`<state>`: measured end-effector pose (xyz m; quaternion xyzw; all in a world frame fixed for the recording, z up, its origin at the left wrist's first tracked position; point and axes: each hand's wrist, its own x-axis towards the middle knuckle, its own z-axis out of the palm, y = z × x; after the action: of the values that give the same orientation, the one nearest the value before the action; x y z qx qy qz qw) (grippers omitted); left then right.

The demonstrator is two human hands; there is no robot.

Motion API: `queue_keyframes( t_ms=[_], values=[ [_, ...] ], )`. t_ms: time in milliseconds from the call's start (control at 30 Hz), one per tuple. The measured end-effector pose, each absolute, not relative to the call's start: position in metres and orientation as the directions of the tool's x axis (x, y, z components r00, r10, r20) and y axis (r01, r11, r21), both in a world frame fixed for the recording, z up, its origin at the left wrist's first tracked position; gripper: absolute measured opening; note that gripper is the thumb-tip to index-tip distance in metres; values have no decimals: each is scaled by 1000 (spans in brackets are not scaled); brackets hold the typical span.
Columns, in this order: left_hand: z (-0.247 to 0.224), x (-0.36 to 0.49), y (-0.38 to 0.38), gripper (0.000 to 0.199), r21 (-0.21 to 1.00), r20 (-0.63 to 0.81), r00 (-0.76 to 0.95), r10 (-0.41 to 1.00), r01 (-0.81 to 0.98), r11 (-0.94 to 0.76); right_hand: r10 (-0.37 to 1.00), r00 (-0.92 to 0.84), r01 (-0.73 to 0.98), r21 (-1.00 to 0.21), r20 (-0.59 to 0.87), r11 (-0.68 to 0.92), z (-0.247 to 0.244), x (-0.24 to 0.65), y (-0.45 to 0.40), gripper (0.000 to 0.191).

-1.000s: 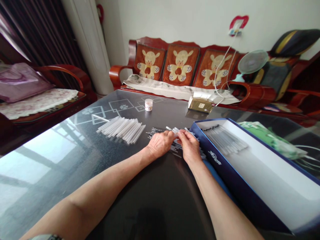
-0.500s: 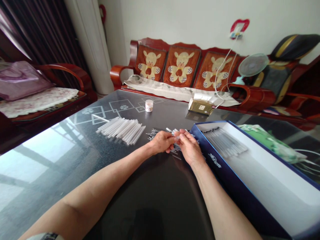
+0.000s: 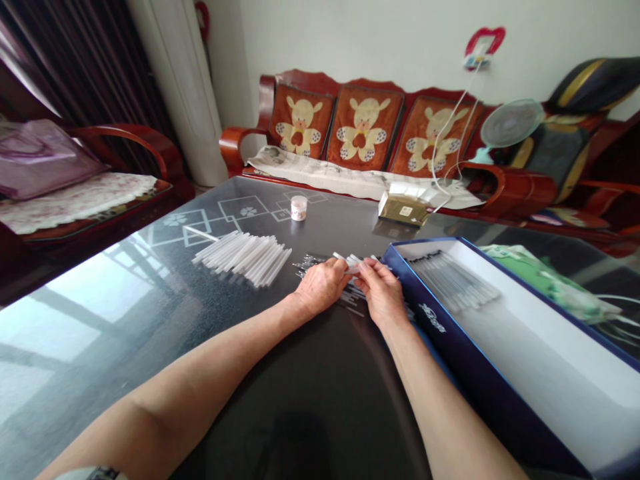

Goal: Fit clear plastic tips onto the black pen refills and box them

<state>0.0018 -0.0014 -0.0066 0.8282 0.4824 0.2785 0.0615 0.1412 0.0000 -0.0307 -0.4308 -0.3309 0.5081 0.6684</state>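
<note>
Dark glass table [image 3: 165,327] from the head camera: pile of clear plastic tubes [image 3: 243,258] left of both hands. Left hand [image 3: 320,287] half closed on a single tube [image 3: 353,269], right hand [image 3: 380,292] pinching it, just beside an open blue box [image 3: 475,380] with more tubes [image 3: 455,283] inside.

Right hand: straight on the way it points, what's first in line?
The right hand likely meets the clear plastic tube at its fingertips first; depth is unclear from this view.
</note>
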Motion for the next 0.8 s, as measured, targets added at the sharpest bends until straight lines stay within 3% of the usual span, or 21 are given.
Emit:
queue_keyframes(
  t_ms=[67,167,267,333,433,633,800],
  values=[
    [-6,0,0,19,429,393,391,832,722,-542,969,248,-410,-904,16,120,-30,141,0,37],
    [-4,-1,4,24,647,300,388,871,588,-485,975,219,-433,-892,38,132,-29,142,-1,34],
    [-3,-2,9,28,864,89,427,900,417,-284,981,189,-461,-879,38,123,-27,143,-2,36],
    [-2,-3,11,27,917,-13,451,892,362,-170,989,147,-467,-878,36,102,-27,144,-2,37],
    [-2,-2,9,26,878,37,416,909,421,-229,992,122,-466,-881,34,87,-27,143,-3,39],
    [-7,4,3,21,554,361,331,872,676,-486,981,193,-433,-898,-9,77,-29,136,-4,33],
    [-12,4,1,19,427,402,353,845,744,-514,968,249,-459,-884,-33,88,-30,134,-3,35]
  ],
)
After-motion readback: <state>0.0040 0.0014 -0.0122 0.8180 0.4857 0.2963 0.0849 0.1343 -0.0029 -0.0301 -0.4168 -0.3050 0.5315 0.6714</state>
